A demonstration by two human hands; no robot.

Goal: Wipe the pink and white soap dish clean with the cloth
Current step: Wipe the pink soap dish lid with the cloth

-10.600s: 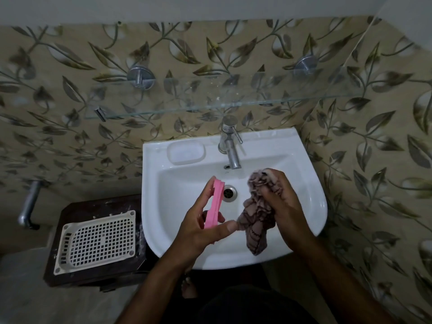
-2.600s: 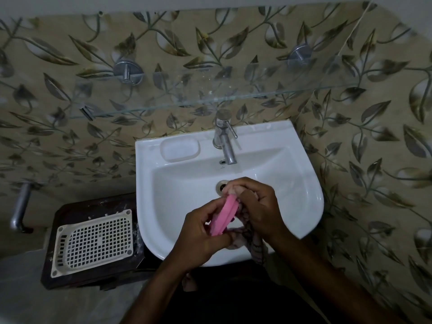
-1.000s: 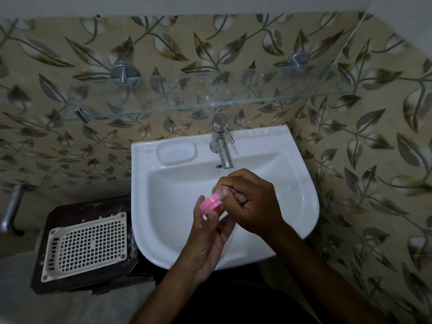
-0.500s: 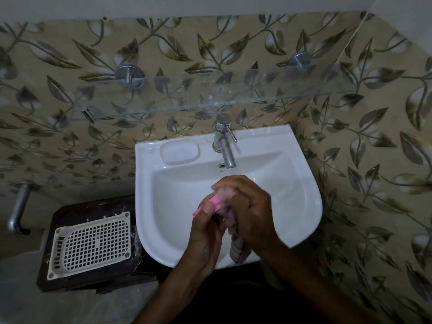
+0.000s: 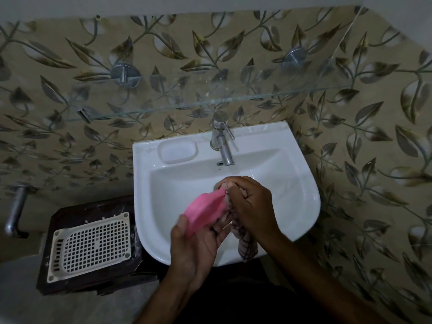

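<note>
- Where a white sink [image 5: 292, 206] hangs on leaf-patterned tiles, a white grid tray [image 5: 93, 244] lies left of it.
- Over the basin, the left hand [image 5: 198, 242] grips the pink soap dish [image 5: 205, 210], its long axis slanting up-right.
- The right hand [image 5: 250, 204] clutches the cloth [image 5: 245, 246] against the dish's upper end, hiding it.

This is a home bathroom. A white wall-hung washbasin [image 5: 304, 206] with a moulded soap recess [image 5: 177, 151] and a chrome tap [image 5: 222, 141] sits below a glass shelf [image 5: 187, 94] held on round metal brackets [image 5: 125, 74]. The walls are covered in beige tiles [image 5: 374, 136] printed with leaves, and a metal pipe [image 5: 14, 211] juts out at the left.
</note>
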